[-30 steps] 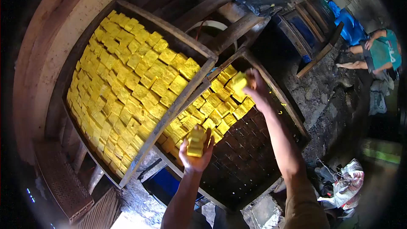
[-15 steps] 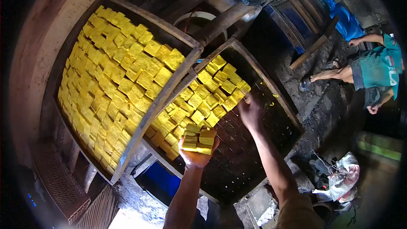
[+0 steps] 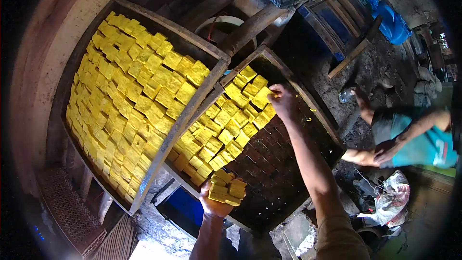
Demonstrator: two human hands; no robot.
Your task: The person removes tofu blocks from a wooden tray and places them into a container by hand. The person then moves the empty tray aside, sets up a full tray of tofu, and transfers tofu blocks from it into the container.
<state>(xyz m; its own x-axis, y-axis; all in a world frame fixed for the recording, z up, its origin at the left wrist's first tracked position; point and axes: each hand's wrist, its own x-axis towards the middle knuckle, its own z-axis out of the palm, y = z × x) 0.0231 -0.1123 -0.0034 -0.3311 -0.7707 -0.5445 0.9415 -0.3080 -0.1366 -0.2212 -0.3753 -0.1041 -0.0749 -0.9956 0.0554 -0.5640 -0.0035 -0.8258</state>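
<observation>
Yellow tofu pieces (image 3: 226, 115) lie in close rows over the left part of a dark wooden tray (image 3: 269, 178). My left hand (image 3: 216, 204), palm up near the tray's front edge, cups a small stack of tofu pieces (image 3: 227, 190). At the far end of the rows, my right hand (image 3: 284, 103) has its fingers pinched on the edge of an outer tofu piece (image 3: 261, 97). Its fingertips are partly hidden.
Beside it stands a larger wooden-framed tray (image 3: 173, 130) covered with tofu. A person in a green shirt (image 3: 418, 139) bends over on the right, near a white sack (image 3: 392, 197). A blue plastic bag (image 3: 392, 24) and a loose plank (image 3: 353, 55) lie behind.
My right hand has moved away from me along the tofu's edge. My left hand has drawn back slightly with its stack. The person in green has come nearer, bending down.
</observation>
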